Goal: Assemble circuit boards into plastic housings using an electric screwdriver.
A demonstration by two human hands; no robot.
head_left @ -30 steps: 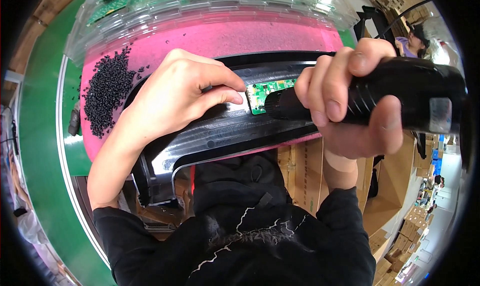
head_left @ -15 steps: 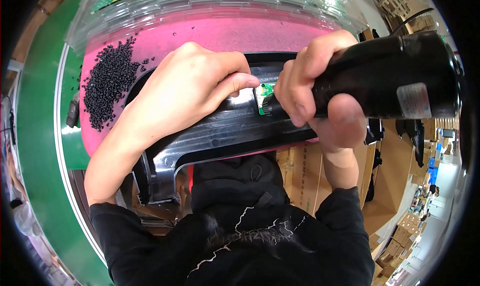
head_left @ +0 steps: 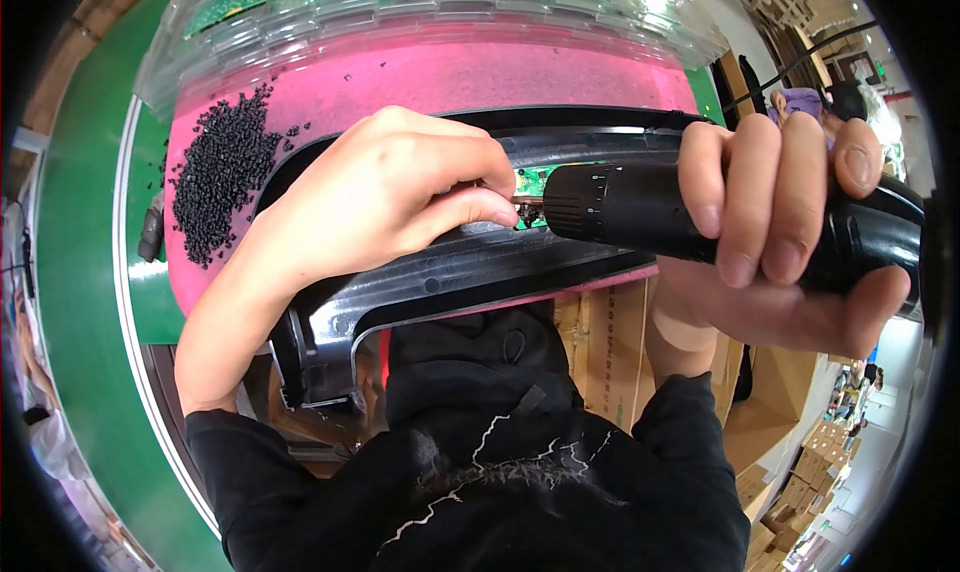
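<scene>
My right hand [head_left: 765, 207] is wrapped round a black electric screwdriver [head_left: 625, 207], held sideways with its ridged collar pointing left. The thin bit reaches over a small green circuit board [head_left: 532, 180], which sits inside a long curved black plastic housing [head_left: 440, 272]. My left hand [head_left: 400, 187] rests over the housing's left part, thumb and forefinger pinched together at the bit's tip. Whatever lies between those fingertips is too small to make out. The screwdriver's collar covers the board's right part.
A pile of small black screws [head_left: 222, 172] lies on the pink mat [head_left: 460, 67] at the left. Clear plastic trays [head_left: 420, 12] holding green boards stand along the far edge. A dark lump [head_left: 151, 234] lies on the green table [head_left: 80, 272]. Cardboard boxes [head_left: 780, 372] stand at the right.
The screwdriver and my right hand have shifted right and nearer, showing the collar and bit. My left fingertips have moved down the board to the bit's tip.
</scene>
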